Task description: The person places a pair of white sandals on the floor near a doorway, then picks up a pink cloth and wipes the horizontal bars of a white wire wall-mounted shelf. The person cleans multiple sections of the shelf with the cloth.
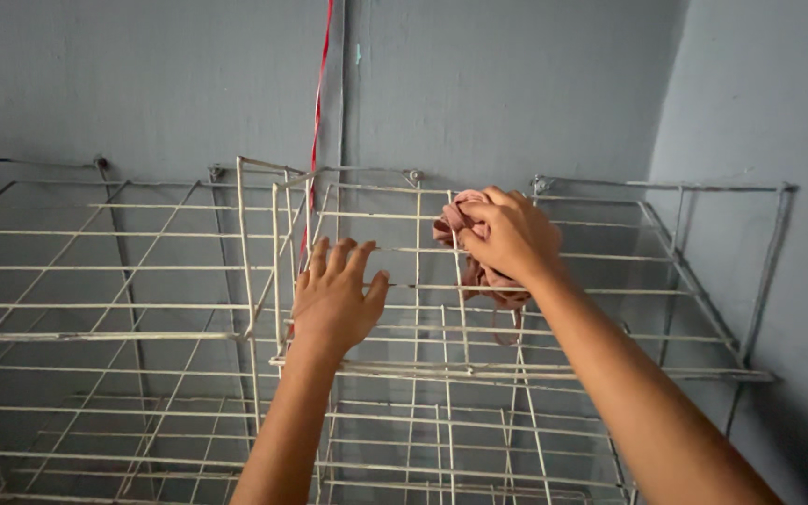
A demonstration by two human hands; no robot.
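Right hand [507, 234] closed around a bunched pinkish-brown cloth [479, 271], pressing it against the upper tier of the white wire rack [703, 309]. Part of the cloth hangs below my fingers, and a thin loop of it dangles through the wires just under the hand. Left hand [334, 295] is open, fingers spread, holding nothing; palm rests flat on the rack wires just to the left of and slightly below the right hand. Both arms reach up and forward.

Rack: several wire tiers fixed against a grey wall [516, 84]; lower tiers visible below both hands. A red-and-white cord [318, 103] runs down the wall above the left hand and passes behind the rack.

Risks, as I judge them:
- The dangling loop could snag on a wire end if I pull the cloth sideways; the gaps are wide and the fabric is loose.
- If my grip slackens, the cloth could slip through the gaps to a lower tier.
- The wires look thin and some are bent; leaning weight through the left palm could flex the rack.
- Cannot tell how firmly the rack is fastened to the wall.
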